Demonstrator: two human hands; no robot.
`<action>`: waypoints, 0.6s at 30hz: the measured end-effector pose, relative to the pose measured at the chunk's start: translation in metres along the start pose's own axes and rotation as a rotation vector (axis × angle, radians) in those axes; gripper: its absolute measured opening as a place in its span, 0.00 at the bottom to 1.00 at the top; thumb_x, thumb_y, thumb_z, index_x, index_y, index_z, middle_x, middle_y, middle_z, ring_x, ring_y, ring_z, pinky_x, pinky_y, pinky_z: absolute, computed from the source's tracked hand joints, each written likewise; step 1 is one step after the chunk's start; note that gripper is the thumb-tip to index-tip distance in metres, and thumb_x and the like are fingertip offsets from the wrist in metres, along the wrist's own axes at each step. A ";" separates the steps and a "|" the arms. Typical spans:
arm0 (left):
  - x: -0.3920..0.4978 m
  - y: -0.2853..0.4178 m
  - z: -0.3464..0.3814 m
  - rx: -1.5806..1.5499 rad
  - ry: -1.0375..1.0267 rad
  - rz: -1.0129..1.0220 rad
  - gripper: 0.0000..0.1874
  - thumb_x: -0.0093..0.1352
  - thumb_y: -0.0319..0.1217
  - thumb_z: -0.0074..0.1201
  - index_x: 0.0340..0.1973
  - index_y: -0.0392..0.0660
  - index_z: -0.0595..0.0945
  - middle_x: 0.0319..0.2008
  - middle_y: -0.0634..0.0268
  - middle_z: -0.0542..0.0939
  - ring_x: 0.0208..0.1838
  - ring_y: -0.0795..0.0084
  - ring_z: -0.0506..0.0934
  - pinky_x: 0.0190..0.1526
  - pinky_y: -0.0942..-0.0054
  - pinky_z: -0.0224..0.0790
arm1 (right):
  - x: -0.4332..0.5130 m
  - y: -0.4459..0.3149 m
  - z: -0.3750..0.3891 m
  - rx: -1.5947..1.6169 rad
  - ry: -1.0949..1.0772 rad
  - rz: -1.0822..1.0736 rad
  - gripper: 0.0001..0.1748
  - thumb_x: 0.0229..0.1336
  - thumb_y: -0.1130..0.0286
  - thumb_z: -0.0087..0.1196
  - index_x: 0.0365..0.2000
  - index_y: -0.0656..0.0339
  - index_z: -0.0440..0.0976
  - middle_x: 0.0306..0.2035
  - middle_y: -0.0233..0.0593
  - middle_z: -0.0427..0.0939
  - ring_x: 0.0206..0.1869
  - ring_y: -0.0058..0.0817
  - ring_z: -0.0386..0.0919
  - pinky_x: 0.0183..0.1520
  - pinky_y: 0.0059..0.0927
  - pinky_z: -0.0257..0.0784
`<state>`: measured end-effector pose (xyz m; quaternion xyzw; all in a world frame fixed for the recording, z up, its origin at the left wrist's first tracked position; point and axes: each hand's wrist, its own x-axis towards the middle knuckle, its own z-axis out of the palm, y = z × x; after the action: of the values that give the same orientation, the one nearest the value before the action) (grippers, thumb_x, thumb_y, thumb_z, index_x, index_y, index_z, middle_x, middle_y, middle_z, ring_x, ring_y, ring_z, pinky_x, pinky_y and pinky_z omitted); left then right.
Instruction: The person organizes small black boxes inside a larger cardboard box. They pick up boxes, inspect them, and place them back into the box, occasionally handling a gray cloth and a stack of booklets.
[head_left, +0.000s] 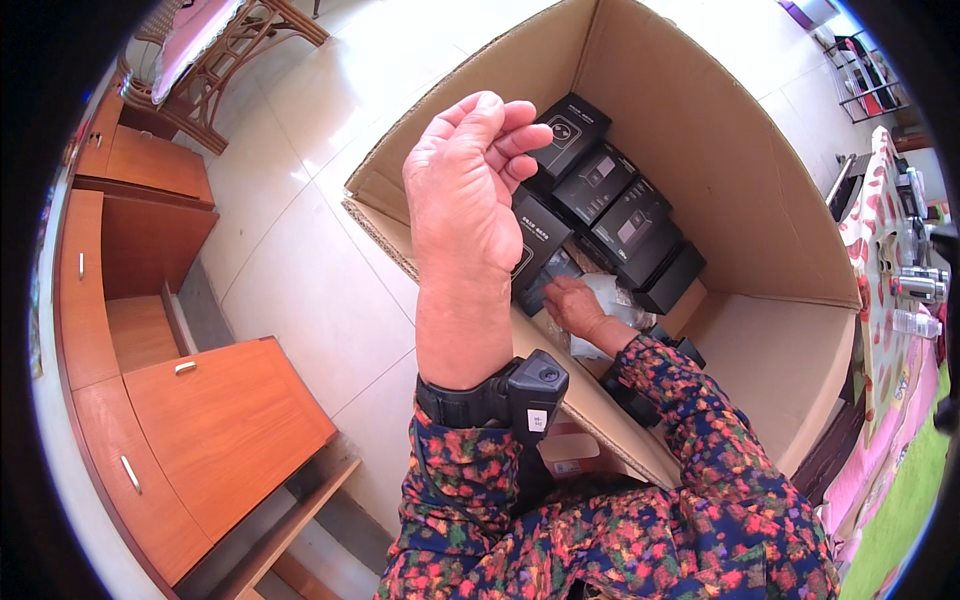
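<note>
My left hand is raised over the left edge of a large open cardboard box, its fingers loosely curled and nothing seen in them. A black camera device is strapped to that wrist. Deep in the box, my right hand reaches down beside a dark packet; whether the fingers grip it cannot be told. Several black product boxes with printed pictures lie in rows there. Clear plastic wrapping lies near my right hand.
Orange wooden cabinets stand on the left, one with a shelf sticking out. At the upper left is a rattan piece of furniture with a pink cloth. A table with a patterned cloth holds a plastic bottle on the right.
</note>
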<state>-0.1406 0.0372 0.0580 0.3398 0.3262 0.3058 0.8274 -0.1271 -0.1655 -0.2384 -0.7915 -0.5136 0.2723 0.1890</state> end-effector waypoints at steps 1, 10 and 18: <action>0.000 0.000 0.000 0.003 -0.001 -0.005 0.12 0.69 0.29 0.54 0.44 0.35 0.76 0.35 0.58 0.81 0.35 0.69 0.80 0.33 0.76 0.71 | 0.005 -0.005 0.003 0.024 -0.001 -0.043 0.18 0.49 0.70 0.58 0.44 0.60 0.74 0.40 0.43 0.71 0.51 0.42 0.70 0.51 0.42 0.67; -0.002 -0.001 0.005 0.013 -0.008 -0.026 0.12 0.69 0.29 0.54 0.44 0.35 0.76 0.36 0.57 0.81 0.35 0.69 0.80 0.33 0.77 0.71 | 0.076 -0.019 0.017 0.133 0.079 0.023 0.32 0.52 0.65 0.58 0.58 0.59 0.65 0.59 0.49 0.67 0.61 0.47 0.65 0.60 0.41 0.65; -0.004 -0.002 0.003 0.001 -0.022 -0.014 0.12 0.69 0.29 0.54 0.44 0.34 0.76 0.36 0.57 0.81 0.35 0.69 0.80 0.33 0.76 0.71 | 0.111 0.032 -0.046 0.597 0.573 0.540 0.30 0.55 0.53 0.58 0.48 0.70 0.73 0.33 0.54 0.81 0.38 0.46 0.81 0.42 0.41 0.75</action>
<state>-0.1399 0.0323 0.0596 0.3412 0.3196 0.2961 0.8329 -0.0392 -0.0773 -0.2476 -0.8507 -0.1174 0.2182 0.4636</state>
